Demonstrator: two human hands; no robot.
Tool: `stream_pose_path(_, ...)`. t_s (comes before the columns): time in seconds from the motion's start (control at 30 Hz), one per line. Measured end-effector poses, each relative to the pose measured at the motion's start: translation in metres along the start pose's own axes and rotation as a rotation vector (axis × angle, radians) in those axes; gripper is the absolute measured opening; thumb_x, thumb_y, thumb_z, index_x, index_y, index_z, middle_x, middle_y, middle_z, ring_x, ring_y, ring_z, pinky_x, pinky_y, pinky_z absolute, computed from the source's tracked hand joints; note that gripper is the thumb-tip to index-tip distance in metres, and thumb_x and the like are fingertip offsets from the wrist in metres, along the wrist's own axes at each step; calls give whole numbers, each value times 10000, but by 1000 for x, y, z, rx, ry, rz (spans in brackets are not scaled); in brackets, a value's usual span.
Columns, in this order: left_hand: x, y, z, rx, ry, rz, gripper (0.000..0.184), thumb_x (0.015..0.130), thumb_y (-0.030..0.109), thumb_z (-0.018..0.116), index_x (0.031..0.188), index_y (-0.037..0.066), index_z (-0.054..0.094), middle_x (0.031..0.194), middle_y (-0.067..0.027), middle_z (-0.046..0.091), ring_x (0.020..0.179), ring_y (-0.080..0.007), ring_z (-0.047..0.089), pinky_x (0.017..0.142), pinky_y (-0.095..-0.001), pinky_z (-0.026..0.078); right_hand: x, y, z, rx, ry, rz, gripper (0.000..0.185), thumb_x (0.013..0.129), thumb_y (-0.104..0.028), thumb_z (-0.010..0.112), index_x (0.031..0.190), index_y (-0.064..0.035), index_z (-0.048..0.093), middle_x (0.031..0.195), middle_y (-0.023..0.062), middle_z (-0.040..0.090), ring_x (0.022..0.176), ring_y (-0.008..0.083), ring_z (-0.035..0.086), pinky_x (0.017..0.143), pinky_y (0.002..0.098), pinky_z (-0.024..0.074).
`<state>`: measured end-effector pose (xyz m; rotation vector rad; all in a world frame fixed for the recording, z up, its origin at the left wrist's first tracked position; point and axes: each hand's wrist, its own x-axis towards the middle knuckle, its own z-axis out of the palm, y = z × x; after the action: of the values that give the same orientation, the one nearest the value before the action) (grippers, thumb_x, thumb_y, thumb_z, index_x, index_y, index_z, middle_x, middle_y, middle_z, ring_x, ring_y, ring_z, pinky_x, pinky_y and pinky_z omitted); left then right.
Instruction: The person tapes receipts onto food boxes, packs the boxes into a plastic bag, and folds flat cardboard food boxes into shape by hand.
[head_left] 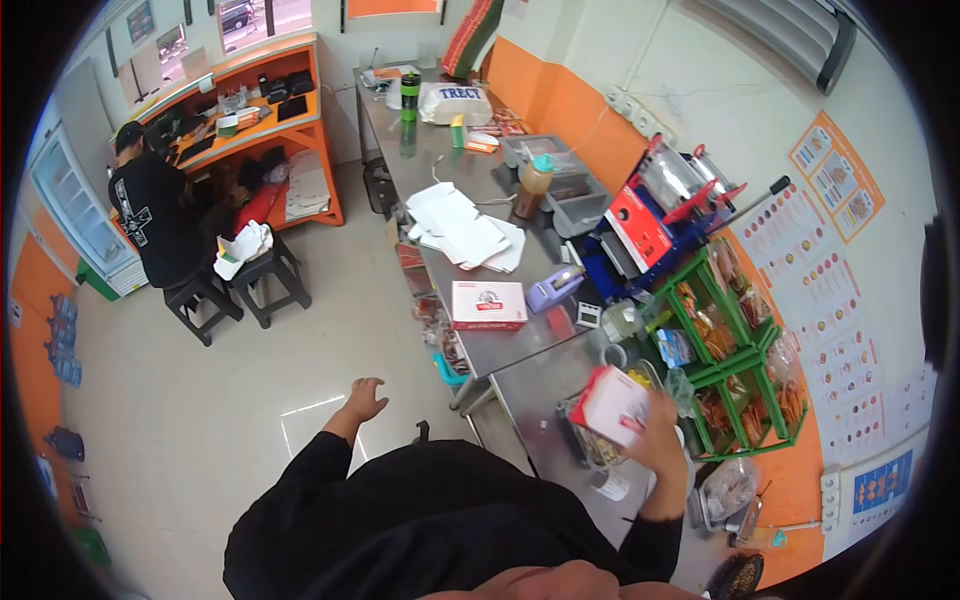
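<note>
My right hand [660,440] grips a red-and-white cardboard box [614,404], tilted and slightly blurred, above the metal counter. Below that box is a clear container [598,447] with yellowish contents that I cannot make out. My left hand [366,400] hangs over the floor to the left of the counter, fingers apart, holding nothing. A similar printed box [489,305] lies closed on the counter ahead. Beside it stands a purple tape dispenser [554,289]. Flat white cardboard sheets [462,228] are piled farther back.
A blue-and-red sealing machine [640,225] and green bins [715,310] of packets line the right wall. A sauce bottle [532,187] stands near grey trays [565,165]. A person in black [155,215] sits at the orange desk [315,130], beside a black stool [270,285].
</note>
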<state>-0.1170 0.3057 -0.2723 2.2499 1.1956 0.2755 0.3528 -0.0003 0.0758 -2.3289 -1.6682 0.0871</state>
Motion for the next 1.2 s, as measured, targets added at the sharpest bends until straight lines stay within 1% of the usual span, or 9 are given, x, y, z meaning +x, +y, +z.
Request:
stream_pose_path(0.3, 38, 79, -119, -105, 186, 176, 548, 815, 261, 710, 1277, 76, 479, 1311, -194, 512, 1285, -432, 396, 1096, -502, 296, 244, -100, 136, 110, -141, -291, 1164, 435, -190, 888, 1430, -63, 299, 1376, 219, 368, 1303, 434, 336, 1081, 471, 353)
stream_pose_path(0.47, 79, 145, -153, -124, 208, 306, 574, 808, 260, 718, 1295, 87, 468, 1382, -204, 449, 1315, -456, 348, 1101, -516, 291, 302, -117, 187, -65, -299, -334, 1200, 441, -195, 905, 1464, -109, 282, 1410, 155, 358, 1351, 361, 315, 1042, 474, 425)
stream_pose_path(0.6, 121, 180, -150, -171, 173, 425, 585, 779, 282, 745, 1287, 137, 494, 1444, -184, 381, 1329, -475, 313, 1091, -547, 297, 314, -108, 199, -38, -339, -332, 1208, 461, -193, 907, 1486, -169, 270, 1476, 124, 315, 1416, 346, 240, 1081, 526, 366)
stream_pose_path(0.77, 173, 223, -129, -58, 147, 482, 542, 716, 349, 790, 1189, 198, 571, 1515, -149, 302, 1372, -507, 236, 1059, -664, 264, 300, -91, 207, 87, -209, -303, 1098, 551, -204, 890, 1483, -186, 311, 1548, 118, 257, 1459, 356, 164, 1091, 656, 239)
stream_pose_path(0.9, 212, 238, -106, 174, 80, 479, 507, 701, 367, 799, 1076, 126, 559, 1558, -101, 257, 1434, -466, 137, 1085, -699, 176, 276, -58, 206, 491, 37, -315, 765, 621, -162, 851, 1319, -144, 539, 1436, 140, 419, 1367, 357, 351, 1086, 499, 342)
stream_pose_path(0.93, 219, 236, -99, 199, 67, 475, 484, 691, 368, 795, 1034, 123, 558, 1548, -89, 280, 1438, -446, 150, 1091, -700, 146, 267, -56, 196, 408, 206, -233, 554, 686, -130, 821, 1196, -103, 606, 1266, 115, 537, 1162, 284, 537, 950, 396, 470)
stream_pose_path(0.97, 224, 234, -92, 225, 55, 471, 462, 681, 368, 791, 992, 120, 557, 1539, -76, 304, 1442, -426, 163, 1096, -700, 116, 266, -47, 204, 410, 206, -207, 554, 686, -130, 821, 1196, -103, 606, 1266, 115, 537, 1162, 284, 537, 950, 396, 470)
stream_pose_path(1.07, 227, 241, -90, 155, 97, 467, 425, 663, 344, 798, 919, 124, 540, 1505, -68, 367, 1427, -402, 223, 1095, -681, 117, 275, 9, 290, 1046, 485, 449, 256, 846, -198, 730, 1043, -105, 596, 915, 5, 540, 753, 120, 556, 618, 253, 502)
stream_pose_path(1.2, 224, 244, -95, 108, 156, 480, 402, 652, 315, 798, 874, 126, 521, 1475, -70, 407, 1376, -386, 314, 1077, -643, 163, 287, -11, 277, 1540, 210, 940, 256, 917, -290, 644, 1107, -143, 554, 955, -2, 542, 750, 131, 552, 627, 318, 492)
